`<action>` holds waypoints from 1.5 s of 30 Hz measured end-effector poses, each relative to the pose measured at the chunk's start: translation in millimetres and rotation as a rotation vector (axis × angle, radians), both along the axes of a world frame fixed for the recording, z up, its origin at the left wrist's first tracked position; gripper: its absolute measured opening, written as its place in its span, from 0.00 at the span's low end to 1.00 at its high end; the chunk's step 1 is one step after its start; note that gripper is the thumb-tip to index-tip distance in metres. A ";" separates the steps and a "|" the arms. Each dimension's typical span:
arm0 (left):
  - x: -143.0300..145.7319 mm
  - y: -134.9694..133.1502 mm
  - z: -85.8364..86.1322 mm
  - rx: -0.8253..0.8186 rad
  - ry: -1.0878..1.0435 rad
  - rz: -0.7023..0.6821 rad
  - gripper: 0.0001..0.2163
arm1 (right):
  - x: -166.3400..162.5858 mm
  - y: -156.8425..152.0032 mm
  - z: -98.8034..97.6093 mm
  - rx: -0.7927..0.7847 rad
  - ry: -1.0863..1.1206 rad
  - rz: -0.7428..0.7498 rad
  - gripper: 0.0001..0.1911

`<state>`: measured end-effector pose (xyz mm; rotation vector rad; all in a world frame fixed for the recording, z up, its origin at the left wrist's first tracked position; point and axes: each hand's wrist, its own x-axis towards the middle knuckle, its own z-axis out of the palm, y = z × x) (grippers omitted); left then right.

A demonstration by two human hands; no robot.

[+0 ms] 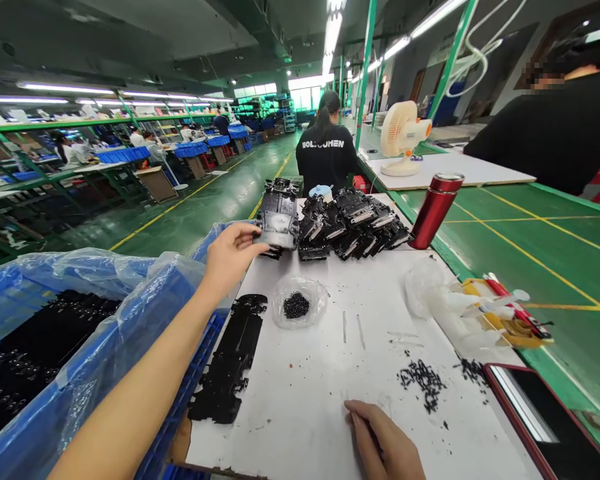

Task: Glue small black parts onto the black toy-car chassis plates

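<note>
My left hand (233, 253) reaches far across the white table (310, 373) and grips the near edge of a black plastic chassis part (279, 215), holding it upright at the left end of a leaning row of similar black parts (355, 227). My right hand (385, 443) rests near the table's front edge, fingers curled together and pressed on the surface, close to a scatter of small black screws (423, 380). Whether it holds anything I cannot make out. A clear bag of black screws (297, 305) lies between the two hands.
A flat stack of black parts (233, 360) lies on the table's left edge beside a blue crate lined with plastic (80, 320). A red flask (435, 210), a phone (545, 420), tools in wrap (505, 313), a fan (403, 137) and seated workers (327, 150) lie beyond.
</note>
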<state>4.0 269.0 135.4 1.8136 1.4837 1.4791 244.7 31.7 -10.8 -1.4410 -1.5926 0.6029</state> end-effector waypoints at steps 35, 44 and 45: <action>46.0 -260.6 -184.0 0.222 0.358 -0.153 0.09 | 184.8 106.8 84.2 -0.154 -0.256 -0.542 0.11; 46.1 -258.4 -180.7 0.272 0.437 -0.156 0.09 | 197.1 114.2 80.9 -0.102 -0.225 -0.463 0.17; 45.6 -258.0 -179.3 0.284 0.449 -0.172 0.10 | 196.9 113.6 81.6 -0.081 -0.210 -0.470 0.17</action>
